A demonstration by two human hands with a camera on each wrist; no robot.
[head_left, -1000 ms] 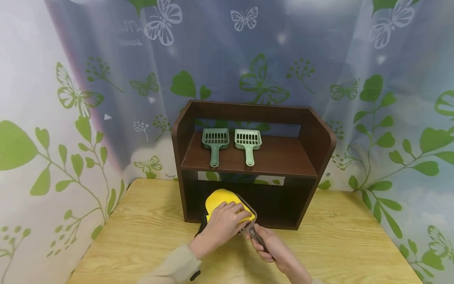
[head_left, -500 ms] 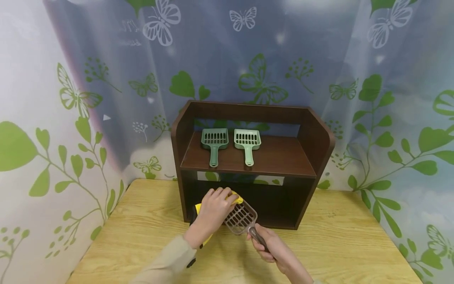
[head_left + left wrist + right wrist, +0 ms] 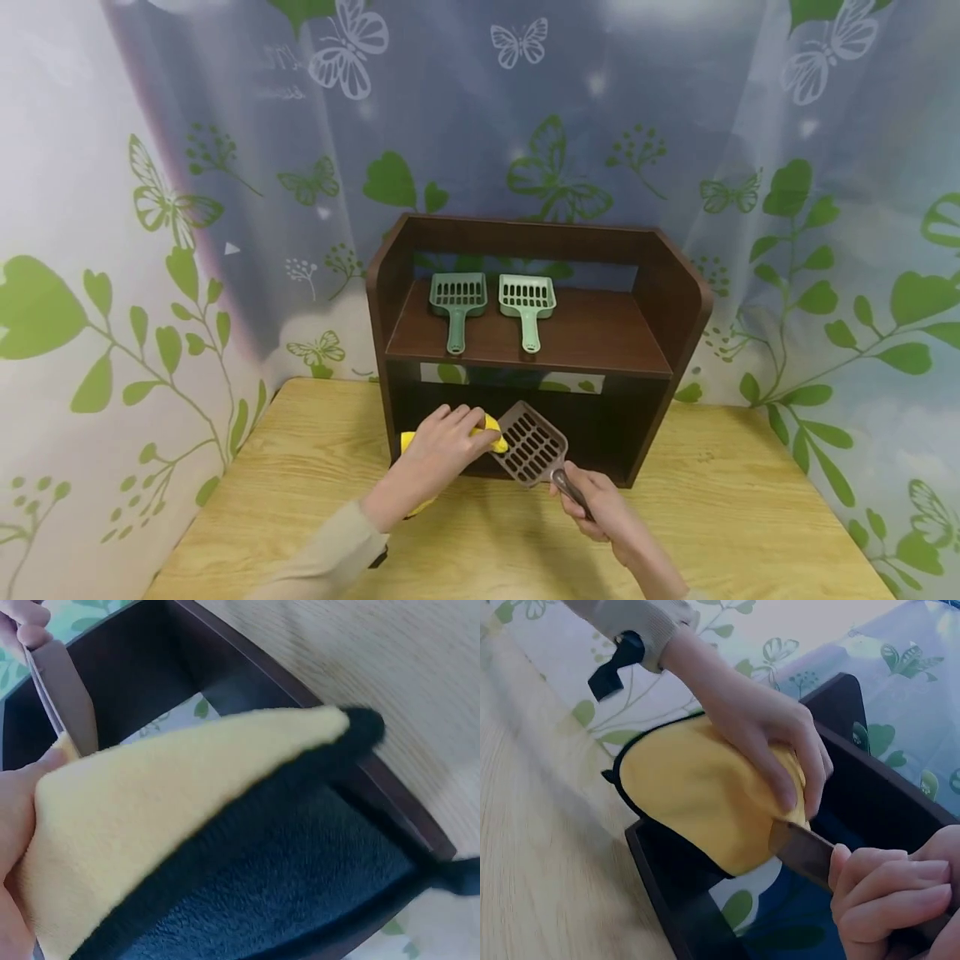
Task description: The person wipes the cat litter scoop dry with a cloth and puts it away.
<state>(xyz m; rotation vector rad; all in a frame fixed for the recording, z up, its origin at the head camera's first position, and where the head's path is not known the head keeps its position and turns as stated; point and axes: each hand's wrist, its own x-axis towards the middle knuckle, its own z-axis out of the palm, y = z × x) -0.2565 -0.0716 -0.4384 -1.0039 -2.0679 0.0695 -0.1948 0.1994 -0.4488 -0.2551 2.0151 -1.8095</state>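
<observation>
In the head view my left hand (image 3: 433,457) grips a yellow cloth (image 3: 492,423), mostly hidden behind the hand. The left wrist view shows the cloth (image 3: 157,795) hanging loose, with a dark border and a dark fluffy other side. My right hand (image 3: 606,510) holds a brown litter scoop (image 3: 534,443) by its handle, its slotted head tilted towards the left hand. At the head's left edge the cloth meets the scoop. In the right wrist view the scoop (image 3: 802,851) appears edge-on, close to the cloth (image 3: 690,799) under the left fingers.
A dark brown two-tier shelf (image 3: 525,365) stands behind the hands on a wooden table (image 3: 315,467). On its upper tier lie a dark green scoop (image 3: 457,312) and a light green scoop (image 3: 528,312). A curtain printed with leaves and butterflies (image 3: 480,108) hangs behind.
The left hand has drawn the cloth left across the scoop, uncovering its slots, and the cloth has bunched in the hand. The right hand has shifted slightly right with the scoop.
</observation>
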